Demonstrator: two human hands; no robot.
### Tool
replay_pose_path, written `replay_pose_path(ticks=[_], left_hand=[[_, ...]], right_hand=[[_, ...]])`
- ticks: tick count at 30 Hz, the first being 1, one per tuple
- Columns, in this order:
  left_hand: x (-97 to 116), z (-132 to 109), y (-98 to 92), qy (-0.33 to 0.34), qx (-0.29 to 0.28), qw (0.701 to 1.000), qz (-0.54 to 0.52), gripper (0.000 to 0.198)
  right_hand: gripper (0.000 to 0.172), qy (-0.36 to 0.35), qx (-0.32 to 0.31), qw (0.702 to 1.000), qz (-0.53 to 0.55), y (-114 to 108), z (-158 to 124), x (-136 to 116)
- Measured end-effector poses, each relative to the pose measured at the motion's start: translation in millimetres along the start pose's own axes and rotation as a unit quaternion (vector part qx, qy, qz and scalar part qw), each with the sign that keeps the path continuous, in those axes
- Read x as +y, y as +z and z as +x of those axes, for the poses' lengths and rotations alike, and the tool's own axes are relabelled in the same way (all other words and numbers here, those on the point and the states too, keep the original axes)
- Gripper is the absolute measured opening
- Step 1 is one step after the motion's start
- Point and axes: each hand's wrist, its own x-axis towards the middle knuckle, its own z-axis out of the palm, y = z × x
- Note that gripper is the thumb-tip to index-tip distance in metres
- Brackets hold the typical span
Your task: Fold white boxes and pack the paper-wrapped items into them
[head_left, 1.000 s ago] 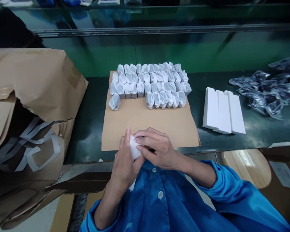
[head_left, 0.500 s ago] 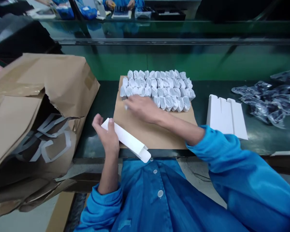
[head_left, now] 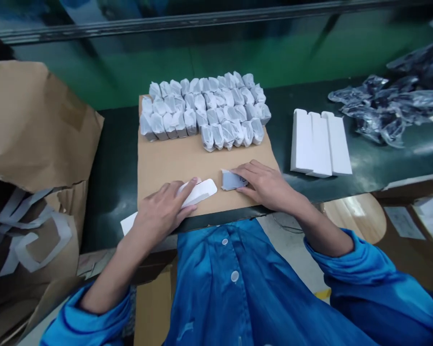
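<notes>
right grip: your right hand (head_left: 263, 186) has the wrapped block (head_left: 231, 180) pinched, fingers over the top and thumb in front, dark print peeking out by the fingertips.
left grip: your left hand (head_left: 161, 207) is wrapped over the long white box (head_left: 197, 193), its flap end pointing at the block, its other end poking out past your wrist.
the gap: box and block sit near each other, apart, at the front of the cardboard sheet (head_left: 187, 161); whether the block rests on it, you can't tell from here.
the sheet: plain and brown, with wrapped pieces (head_left: 209, 101) packed across its back in four rows, the front row shorter and set to the right.
bench: dark green and glossy, this worktop (head_left: 111, 163) carries white cartons (head_left: 319, 144) side by side to your right, and beyond them dark items in clear plastic (head_left: 378, 108).
left side: a big brown paper package (head_left: 39, 120) gapes open, pale strips (head_left: 65, 235) inside.
room: a green panel (head_left: 220, 53) stands behind, topped by a dark rail (head_left: 187, 20); low on your right there's a round wooden seat (head_left: 357, 218).
</notes>
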Motion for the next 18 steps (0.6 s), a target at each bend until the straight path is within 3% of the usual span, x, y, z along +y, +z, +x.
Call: replay_pose_path(ticks=[4, 7, 10, 13, 15, 18], left_hand=[[15.4, 5.1, 3.3, 0.009, -0.013, 1.000, -0.012, 0.047], [17.0, 2.2, 5.1, 0.031, -0.016, 0.998, -0.049, 0.046], [14.3, -0.8, 5.1, 0.072, 0.000, 0.994, -0.078, 0.041], [11.9, -2.9, 4.9, 0.106, 0.009, 0.989, -0.100, 0.038], [11.0, -3.8, 5.8, 0.112, 0.020, 0.988, -0.107, 0.036], [10.9, -4.8, 8.6, 0.115, 0.058, 0.986, -0.103, 0.032]], right_hand=[[0.040, 0.060, 0.059, 0.995, 0.048, 0.5, -2.0, 3.6], [0.040, 0.037, 0.103, 0.984, 0.143, 3.6, -2.0, -8.1], [0.039, -0.042, 0.067, 0.980, 0.184, 8.3, 4.8, -22.9], [0.031, -0.108, 0.004, 0.985, 0.137, 11.2, 17.4, -32.3], [0.031, -0.130, 0.001, 0.986, 0.099, 12.6, 25.6, -35.8], [0.027, -0.107, 0.036, 0.990, 0.079, 17.9, 33.0, -41.9]])
